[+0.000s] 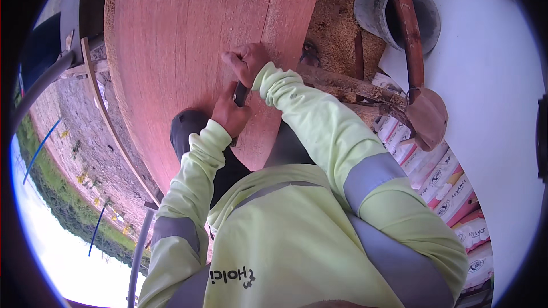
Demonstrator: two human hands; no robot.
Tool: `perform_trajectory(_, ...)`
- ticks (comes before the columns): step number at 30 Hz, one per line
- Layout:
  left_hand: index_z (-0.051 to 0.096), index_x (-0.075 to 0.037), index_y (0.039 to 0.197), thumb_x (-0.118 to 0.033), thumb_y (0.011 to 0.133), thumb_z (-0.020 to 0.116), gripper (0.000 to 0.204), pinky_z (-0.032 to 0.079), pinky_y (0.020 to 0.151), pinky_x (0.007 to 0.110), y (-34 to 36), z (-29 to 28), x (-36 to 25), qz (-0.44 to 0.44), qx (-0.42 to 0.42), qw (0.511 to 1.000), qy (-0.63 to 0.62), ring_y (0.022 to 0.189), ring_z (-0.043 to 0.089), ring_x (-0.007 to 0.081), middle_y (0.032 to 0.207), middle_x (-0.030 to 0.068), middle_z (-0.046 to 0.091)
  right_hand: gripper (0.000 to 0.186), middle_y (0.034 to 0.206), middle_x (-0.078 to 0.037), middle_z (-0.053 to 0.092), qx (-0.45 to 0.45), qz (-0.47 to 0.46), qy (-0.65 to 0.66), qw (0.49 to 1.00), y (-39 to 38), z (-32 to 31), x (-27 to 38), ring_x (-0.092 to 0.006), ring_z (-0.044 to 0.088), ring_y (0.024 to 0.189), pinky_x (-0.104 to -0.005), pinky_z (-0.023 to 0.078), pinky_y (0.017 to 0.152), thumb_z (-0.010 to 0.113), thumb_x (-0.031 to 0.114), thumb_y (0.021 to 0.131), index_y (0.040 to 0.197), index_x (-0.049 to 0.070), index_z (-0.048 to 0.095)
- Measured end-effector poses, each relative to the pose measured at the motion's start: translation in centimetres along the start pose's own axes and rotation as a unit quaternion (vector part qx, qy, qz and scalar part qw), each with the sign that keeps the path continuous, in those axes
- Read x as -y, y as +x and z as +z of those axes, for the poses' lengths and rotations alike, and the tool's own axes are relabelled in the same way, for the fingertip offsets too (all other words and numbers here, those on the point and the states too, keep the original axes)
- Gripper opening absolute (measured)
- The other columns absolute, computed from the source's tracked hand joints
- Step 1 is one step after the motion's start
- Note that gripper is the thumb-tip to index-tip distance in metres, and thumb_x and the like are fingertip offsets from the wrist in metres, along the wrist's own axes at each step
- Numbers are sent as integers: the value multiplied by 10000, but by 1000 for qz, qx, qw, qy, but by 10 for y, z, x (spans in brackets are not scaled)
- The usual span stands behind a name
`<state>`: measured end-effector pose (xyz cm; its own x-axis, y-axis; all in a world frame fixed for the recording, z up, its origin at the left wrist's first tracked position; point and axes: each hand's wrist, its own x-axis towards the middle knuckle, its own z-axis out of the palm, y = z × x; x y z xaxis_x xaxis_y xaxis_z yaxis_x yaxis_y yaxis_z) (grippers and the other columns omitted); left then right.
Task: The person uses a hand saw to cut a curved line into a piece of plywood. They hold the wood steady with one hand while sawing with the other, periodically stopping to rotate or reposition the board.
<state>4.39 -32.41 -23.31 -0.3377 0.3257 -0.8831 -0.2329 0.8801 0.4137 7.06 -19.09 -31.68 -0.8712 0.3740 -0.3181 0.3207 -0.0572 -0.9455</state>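
Observation:
A broad reddish wooden board (188,40) stretches in front of me, and both hands are over its near part. My left hand (230,115) is closed around a dark, narrow object (241,94). The object's upper end sticks out toward my right wrist, and its kind cannot be made out. Just beyond and slightly to the right, my right hand (250,64) is curled closed with the thumb side to the left. Whatever its fingers hold, if anything, is hidden. Pale dust lies on the board around it.
Right of the board are sawdust on the ground (337,17), a grey bucket (429,20), a curved wooden bar (404,17) and a brown cloth-like piece (429,117). Stacked bags (456,197) lie farther right. A wooden strip (101,97) and metal pole (43,88) stand left.

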Motion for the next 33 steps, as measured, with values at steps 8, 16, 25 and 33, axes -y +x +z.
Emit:
perform_trajectory(8,487,43,1267,-58,711,588,573,501,838,383,-169,-19,22,141,-24,978,150,984,661,322,964,163,665,382,559,-88,501,115,-244,3,963,-122,39,122,-314,534,577,-440,430,622,647,341,844,581,92,528)
perform_trajectory(16,517,0,1032,-43,725,596,320,429,426,324,23,2,-23,-12,3,999,-44,480,540,172,641,63,547,313,649,-173,605,37,-63,3,997,6,-10,-13,-390,603,680,-485,472,640,629,319,825,663,52,638)
perform_trajectory(25,514,56,1271,-67,702,588,586,440,1027,373,-184,-20,20,80,-38,996,9,1184,587,313,1189,181,618,339,555,-77,509,110,-199,22,973,-123,48,118,-296,531,585,-414,400,561,689,291,791,560,106,521)
perform_trajectory(33,507,21,1223,-54,704,590,531,501,733,379,30,4,8,88,-32,995,-18,799,632,317,937,200,658,307,649,-171,597,40,-113,-54,991,-2,-2,-10,-379,595,639,-480,457,612,596,290,857,662,56,634)
